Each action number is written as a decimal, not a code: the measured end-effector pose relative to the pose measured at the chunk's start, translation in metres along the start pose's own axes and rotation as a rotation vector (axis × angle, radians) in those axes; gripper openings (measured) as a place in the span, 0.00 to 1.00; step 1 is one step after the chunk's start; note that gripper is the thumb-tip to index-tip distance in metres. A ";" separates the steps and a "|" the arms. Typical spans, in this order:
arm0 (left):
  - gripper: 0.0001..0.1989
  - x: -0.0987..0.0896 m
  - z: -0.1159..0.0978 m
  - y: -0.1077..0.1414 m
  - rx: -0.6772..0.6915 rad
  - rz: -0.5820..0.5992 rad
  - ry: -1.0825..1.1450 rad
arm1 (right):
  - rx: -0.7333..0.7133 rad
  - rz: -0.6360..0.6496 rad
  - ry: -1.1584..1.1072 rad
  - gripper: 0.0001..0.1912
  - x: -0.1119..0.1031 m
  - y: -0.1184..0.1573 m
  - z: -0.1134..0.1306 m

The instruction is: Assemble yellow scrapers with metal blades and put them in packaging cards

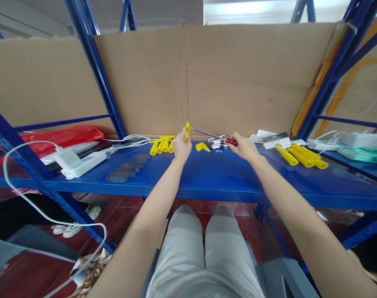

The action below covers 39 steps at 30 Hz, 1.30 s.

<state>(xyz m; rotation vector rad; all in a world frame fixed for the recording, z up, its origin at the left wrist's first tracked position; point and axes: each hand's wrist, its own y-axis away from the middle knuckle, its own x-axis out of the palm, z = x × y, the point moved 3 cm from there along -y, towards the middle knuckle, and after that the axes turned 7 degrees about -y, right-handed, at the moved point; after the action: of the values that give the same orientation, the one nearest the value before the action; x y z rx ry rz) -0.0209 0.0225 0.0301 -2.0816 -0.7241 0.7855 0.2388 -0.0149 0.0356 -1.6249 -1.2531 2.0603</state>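
Note:
My left hand (pixel 182 148) is closed around a yellow plastic piece (pixel 187 129), holding it upright above the blue shelf. In my right hand (pixel 245 145) is a screwdriver (pixel 231 142) with a red handle. Its long metal shaft points left, and the tip meets the yellow piece near its top. Below and between the hands lie small yellow parts (pixel 202 147), a white booklet or box (pixel 217 142) and some tiny metal bits (pixel 218 150). Several yellow tubes (pixel 161 146) rest just left of my left hand.
More yellow tubes (pixel 302 156) lie at the right, by small boxes (pixel 276 140). A white power strip (pixel 84 164) with a plugged-in adapter and cables stands at the left. Behind the blue shelf (pixel 219 178) rises a cardboard panel (pixel 238 78); blue metal posts (pixel 98 70) frame it.

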 end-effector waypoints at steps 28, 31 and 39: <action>0.21 0.001 0.003 -0.001 0.027 -0.013 0.042 | -0.008 0.026 0.022 0.18 0.000 -0.001 0.005; 0.22 0.003 0.005 -0.001 0.016 0.009 0.041 | 0.026 0.019 0.015 0.17 0.001 -0.002 0.003; 0.23 0.004 0.005 0.000 0.037 -0.009 0.054 | -0.009 0.012 0.049 0.17 -0.004 -0.001 0.007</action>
<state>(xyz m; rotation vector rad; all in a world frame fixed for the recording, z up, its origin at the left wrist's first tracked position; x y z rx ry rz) -0.0222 0.0273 0.0262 -2.0567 -0.6845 0.7295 0.2334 -0.0204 0.0396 -1.6810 -1.2413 2.0118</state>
